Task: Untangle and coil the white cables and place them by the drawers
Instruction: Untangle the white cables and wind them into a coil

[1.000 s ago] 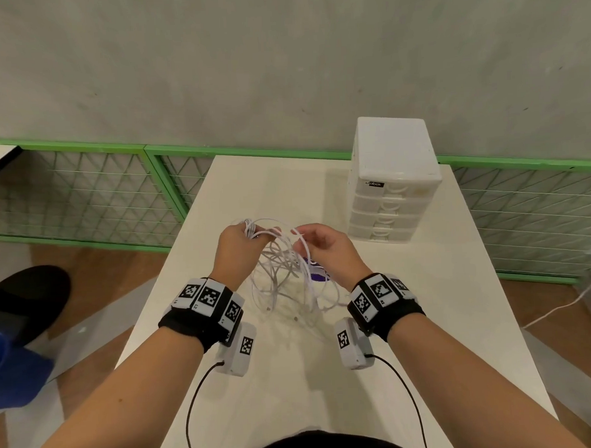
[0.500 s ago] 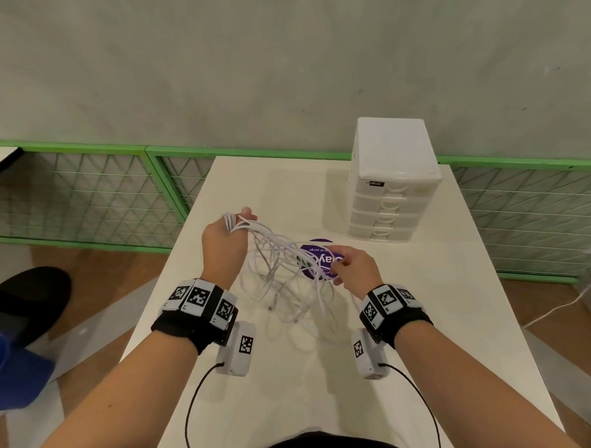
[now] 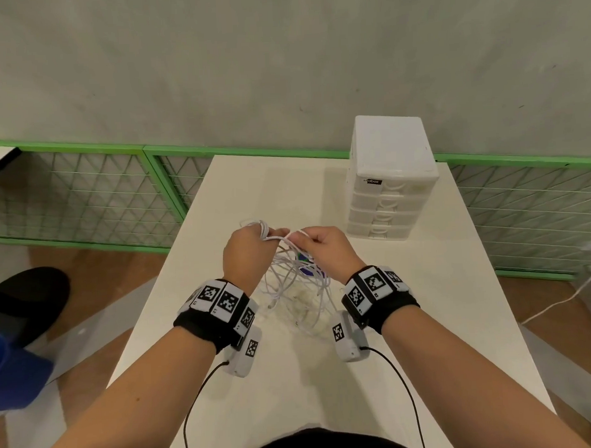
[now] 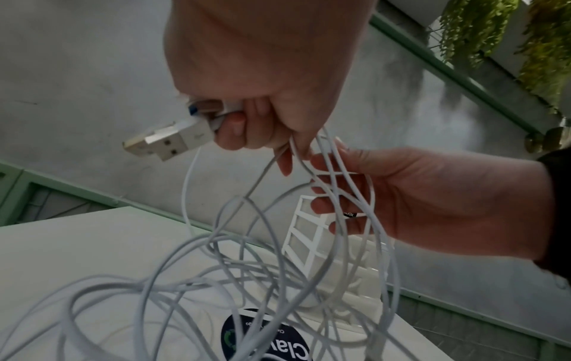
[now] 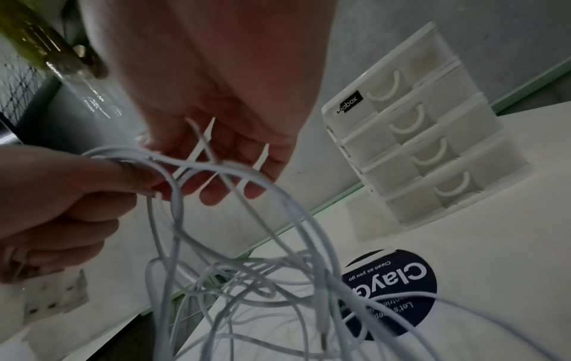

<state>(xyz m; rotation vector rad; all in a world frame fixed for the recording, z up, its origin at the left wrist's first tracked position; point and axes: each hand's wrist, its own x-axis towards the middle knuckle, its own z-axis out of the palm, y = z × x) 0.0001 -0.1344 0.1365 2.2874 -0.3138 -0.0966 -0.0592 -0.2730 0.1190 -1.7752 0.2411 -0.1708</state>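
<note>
We see the left hand [image 3: 245, 255] clenched on thin, smooth white cables [image 3: 296, 284] with a flat metal USB plug [image 4: 168, 141] protruding beside its fingers. Just right, the right hand [image 3: 325, 253] pinches adjoining strands; tangled loops hang below both grips onto the matte table [image 3: 424, 320]. Beneath lies a round dark sticker [image 5: 398, 290] reading "Clean as you go". Farther right stand boxy plastic drawers [image 3: 391, 183] labelled "box".

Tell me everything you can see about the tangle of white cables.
The white cables are thin, smooth, rubbery-looking cords in a loose tangle of crossing loops, hanging above the table. The left hand holds their tops, with a USB plug sticking out; the right hand pinches strands beside it.
</note>
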